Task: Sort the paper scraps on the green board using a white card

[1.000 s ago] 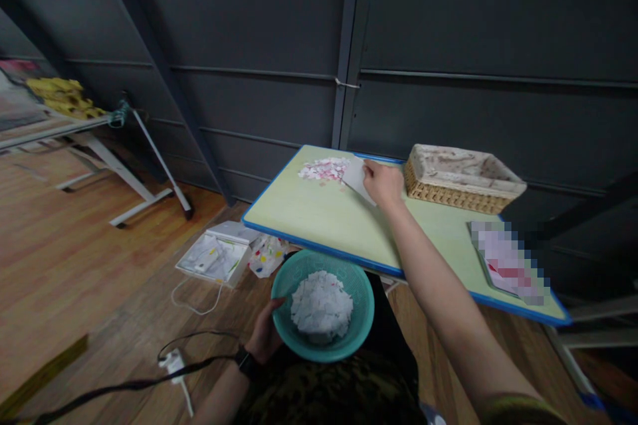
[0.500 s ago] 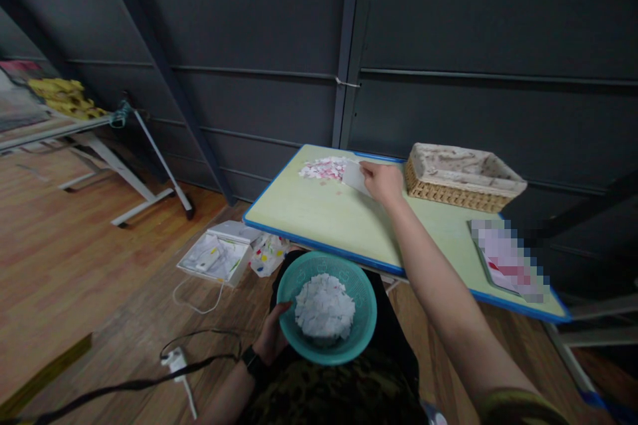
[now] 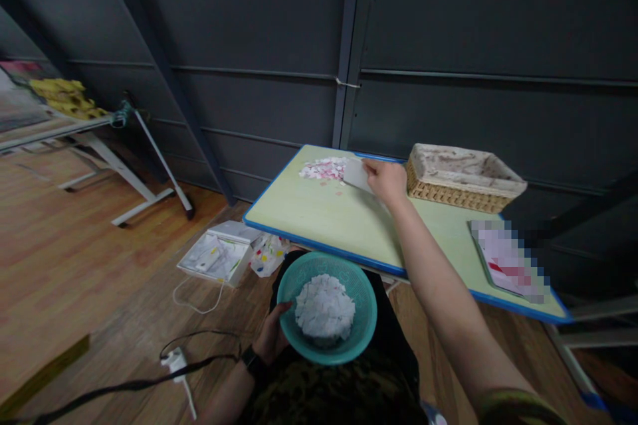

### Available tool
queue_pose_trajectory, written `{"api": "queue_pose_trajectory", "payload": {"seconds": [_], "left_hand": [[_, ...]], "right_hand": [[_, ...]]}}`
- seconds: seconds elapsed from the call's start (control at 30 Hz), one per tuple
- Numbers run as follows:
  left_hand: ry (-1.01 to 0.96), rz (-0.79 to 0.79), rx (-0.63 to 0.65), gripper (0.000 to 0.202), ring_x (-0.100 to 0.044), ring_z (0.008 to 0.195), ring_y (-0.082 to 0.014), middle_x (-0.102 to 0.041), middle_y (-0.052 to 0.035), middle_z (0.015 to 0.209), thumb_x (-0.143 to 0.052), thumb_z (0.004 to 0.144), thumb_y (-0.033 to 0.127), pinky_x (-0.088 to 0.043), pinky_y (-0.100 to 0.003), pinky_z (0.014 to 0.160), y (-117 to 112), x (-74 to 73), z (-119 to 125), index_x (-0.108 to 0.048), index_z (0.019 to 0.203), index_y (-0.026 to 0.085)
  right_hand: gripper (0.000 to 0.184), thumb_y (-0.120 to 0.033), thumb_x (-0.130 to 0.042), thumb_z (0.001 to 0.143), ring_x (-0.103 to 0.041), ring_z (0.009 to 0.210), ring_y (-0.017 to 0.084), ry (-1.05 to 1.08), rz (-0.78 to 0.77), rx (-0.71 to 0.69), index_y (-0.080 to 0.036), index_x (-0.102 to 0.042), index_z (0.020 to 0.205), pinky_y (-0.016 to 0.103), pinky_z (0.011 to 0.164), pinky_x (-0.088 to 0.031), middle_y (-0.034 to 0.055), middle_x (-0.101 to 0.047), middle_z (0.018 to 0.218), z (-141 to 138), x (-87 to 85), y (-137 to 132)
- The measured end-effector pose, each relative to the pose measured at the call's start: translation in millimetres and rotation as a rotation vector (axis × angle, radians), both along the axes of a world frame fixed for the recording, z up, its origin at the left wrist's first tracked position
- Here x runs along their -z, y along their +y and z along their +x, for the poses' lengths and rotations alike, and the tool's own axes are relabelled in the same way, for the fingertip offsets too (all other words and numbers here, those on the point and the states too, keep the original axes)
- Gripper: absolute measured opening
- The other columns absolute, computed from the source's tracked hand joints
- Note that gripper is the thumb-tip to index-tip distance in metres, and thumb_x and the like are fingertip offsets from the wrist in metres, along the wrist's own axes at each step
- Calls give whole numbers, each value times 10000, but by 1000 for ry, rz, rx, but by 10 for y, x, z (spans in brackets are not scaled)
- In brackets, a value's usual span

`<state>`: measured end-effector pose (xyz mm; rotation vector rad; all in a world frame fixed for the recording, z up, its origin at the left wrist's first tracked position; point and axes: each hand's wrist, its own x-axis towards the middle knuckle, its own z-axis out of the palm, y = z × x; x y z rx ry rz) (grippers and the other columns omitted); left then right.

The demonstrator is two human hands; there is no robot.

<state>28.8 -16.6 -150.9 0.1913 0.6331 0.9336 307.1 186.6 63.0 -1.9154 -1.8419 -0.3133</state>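
My left hand (image 3: 274, 334) is closed on the left rim of a green plastic colander (image 3: 366, 309), which rests over my lap. Inside the colander lies a heap of small white paper pieces (image 3: 325, 307). Out over the table, my right hand (image 3: 386, 179) pinches a flat pale card (image 3: 356, 174). The card's left edge is at the right side of a pile of white and pink paper bits (image 3: 321, 169) on the tabletop. A couple of loose pink bits lie just in front of that pile.
The pale green table (image 3: 319, 219) has a blue edge. A cloth-lined wicker basket (image 3: 458, 196) stands at its back right, with a blurred-out flat item (image 3: 508, 262) at the right end. On the floor are an open white box (image 3: 214, 259), a power strip (image 3: 174, 362) and cables.
My right hand has shifted slightly to the right with the card, so a little more of the pile's front edge shows. My left hand and the colander have stayed put.
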Motion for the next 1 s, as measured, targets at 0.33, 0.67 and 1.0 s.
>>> {"api": "queue_pose_trajectory", "payload": {"seconds": [0.33,0.67,1.0], "left_hand": [[-14,-31,-4,510,-614,1105,-276,-732,-136,1072,-474,853,186,-301,-437,1075,3,-5,8,-438,1345,58],[-32,14,5,512,-598,1125,-296,-717,-147,1105,-486,848,200,-283,-460,1082,-4,-39,17,-452,1341,69],[-39,7,-2,476,-573,1161,-285,-720,-147,1097,-466,859,191,-246,-451,1104,-5,-26,15,-479,1314,55]], "right_hand": [[394,-316,-389,890,-630,920,234,-55,-29,-107,-295,-598,1223,308,766,-424,61,-693,1063,-54,87,41],[379,-316,-396,896,-624,909,198,-30,-10,-213,-288,-614,1205,270,757,-408,46,-698,1042,-94,95,7],[371,-329,-384,908,-628,908,198,-31,18,-265,-292,-626,1187,269,764,-406,48,-693,1061,-115,103,-7]]}}
